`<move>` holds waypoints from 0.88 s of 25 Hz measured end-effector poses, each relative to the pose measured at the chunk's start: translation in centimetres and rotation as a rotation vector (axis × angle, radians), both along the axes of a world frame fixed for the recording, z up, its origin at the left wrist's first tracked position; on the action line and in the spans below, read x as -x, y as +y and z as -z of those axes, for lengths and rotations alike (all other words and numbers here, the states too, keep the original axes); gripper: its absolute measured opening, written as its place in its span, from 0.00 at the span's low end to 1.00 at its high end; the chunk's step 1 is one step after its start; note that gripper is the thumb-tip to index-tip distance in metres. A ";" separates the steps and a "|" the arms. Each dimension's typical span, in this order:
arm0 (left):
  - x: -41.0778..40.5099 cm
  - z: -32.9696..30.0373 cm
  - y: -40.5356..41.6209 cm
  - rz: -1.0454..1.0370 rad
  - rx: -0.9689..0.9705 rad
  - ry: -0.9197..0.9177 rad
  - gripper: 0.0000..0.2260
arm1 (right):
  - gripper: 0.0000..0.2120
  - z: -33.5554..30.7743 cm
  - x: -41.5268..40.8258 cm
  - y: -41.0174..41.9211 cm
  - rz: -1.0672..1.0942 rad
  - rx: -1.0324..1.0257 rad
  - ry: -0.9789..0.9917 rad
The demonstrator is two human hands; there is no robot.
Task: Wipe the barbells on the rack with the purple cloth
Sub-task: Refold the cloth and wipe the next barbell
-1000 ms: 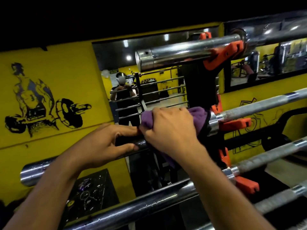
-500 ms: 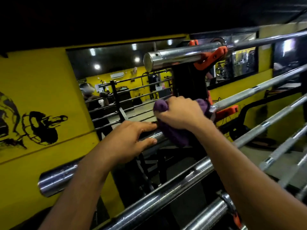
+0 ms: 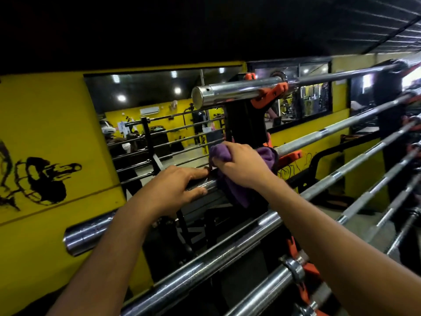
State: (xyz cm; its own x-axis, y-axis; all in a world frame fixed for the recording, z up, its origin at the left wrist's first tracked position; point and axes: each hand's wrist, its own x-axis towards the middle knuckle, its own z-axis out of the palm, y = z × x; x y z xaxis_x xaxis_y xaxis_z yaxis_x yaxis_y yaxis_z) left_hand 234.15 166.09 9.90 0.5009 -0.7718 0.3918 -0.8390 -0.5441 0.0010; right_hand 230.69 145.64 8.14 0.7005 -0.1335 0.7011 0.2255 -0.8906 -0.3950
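Several chrome barbells lie across a black rack (image 3: 243,124) with orange hooks (image 3: 271,94). My right hand (image 3: 241,165) grips the purple cloth (image 3: 266,156), wrapped around the sleeve of the second barbell (image 3: 86,236) close to the rack post. My left hand (image 3: 175,188) holds that same sleeve just left of the cloth, fingers over the top and thumb underneath. The top barbell (image 3: 232,93) sits above both hands. A third barbell (image 3: 205,267) runs below my forearms.
A yellow wall (image 3: 45,124) with a black weightlifter drawing stands close behind the bar ends. A mirror (image 3: 159,115) reflects the gym and the rack. More barbell shafts (image 3: 364,169) stretch away to the right.
The view has swung right and a little closer. My right hand with the cloth has stayed by the rack post, and my left hand still holds the sleeve beside it.
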 end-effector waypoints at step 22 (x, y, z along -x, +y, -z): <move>0.5 2.4 12.0 -0.147 -0.056 -0.168 0.29 | 0.22 0.8 -0.9 9.7 -0.042 0.387 0.015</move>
State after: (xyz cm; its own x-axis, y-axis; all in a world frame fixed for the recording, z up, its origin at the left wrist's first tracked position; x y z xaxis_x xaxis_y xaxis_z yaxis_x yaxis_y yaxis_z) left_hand 233.67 178.11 7.51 0.5407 -0.7184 0.4377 -0.7369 -0.6555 -0.1655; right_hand 231.60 155.29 7.36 0.7101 0.1681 0.6837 0.2618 -0.9645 -0.0347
